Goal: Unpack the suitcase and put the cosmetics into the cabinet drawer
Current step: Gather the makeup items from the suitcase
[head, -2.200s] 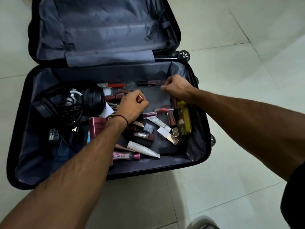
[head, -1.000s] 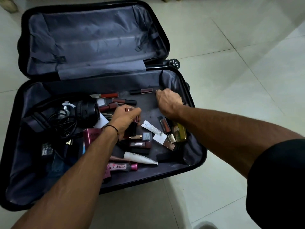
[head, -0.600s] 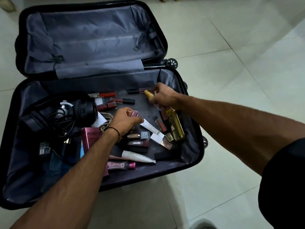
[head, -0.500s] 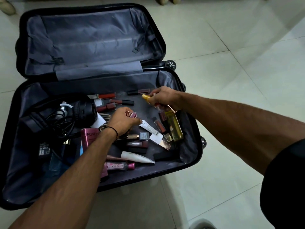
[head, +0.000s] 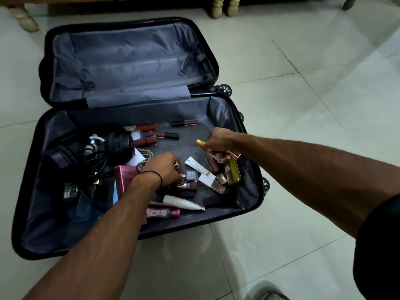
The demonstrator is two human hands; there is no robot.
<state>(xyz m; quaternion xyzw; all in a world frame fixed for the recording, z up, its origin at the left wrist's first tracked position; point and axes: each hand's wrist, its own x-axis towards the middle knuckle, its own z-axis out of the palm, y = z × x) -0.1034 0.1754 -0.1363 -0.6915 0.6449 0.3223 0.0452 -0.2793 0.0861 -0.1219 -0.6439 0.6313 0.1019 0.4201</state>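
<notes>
1. The suitcase (head: pixel 43 224) lies open on the tiled floor (head: pixel 303 105), with its grey-lined lid (head: pixel 129 61) flat on the far side
2. The right hand (head: pixel 218 144) is over the right part of the near half, fingers curled round a yellow bottle (head: pixel 233 172)
3. The bottle's gold cap (head: pixel 200 142) sticks out left of the fist, and its body slants down to the right, above the lining
4. A rose-capped gloss (head: pixel 219 156) is held in the same fist, under the fingers
5. The left hand (head: pixel 166 169), with a black band (head: pixel 151 176) at the wrist, is low among the cosmetics in the middle
6. Its fingers are curled round small tubes (head: pixel 183 176) with rose caps; how many it holds cannot be told
7. The other cosmetics lie loose in the near half:
   - a pink box (head: pixel 124 180) beside the left wrist
   - a white tube (head: pixel 184 202) and a pink-capped bottle (head: pixel 162 213) near the front wall
   - a labelled tube (head: pixel 197 166) between the two hands
   - dark red glosses (head: pixel 185 123) along the back
8. The headphones (head: pixel 118 144), tangled cables (head: pixel 91 156) and an adapter (head: pixel 70 189) fill the left part
9. A wheel (head: pixel 225 89) shows at the hinge on the right
10. Pale furniture legs (head: pixel 216 7) stand on the floor beyond the lid
</notes>
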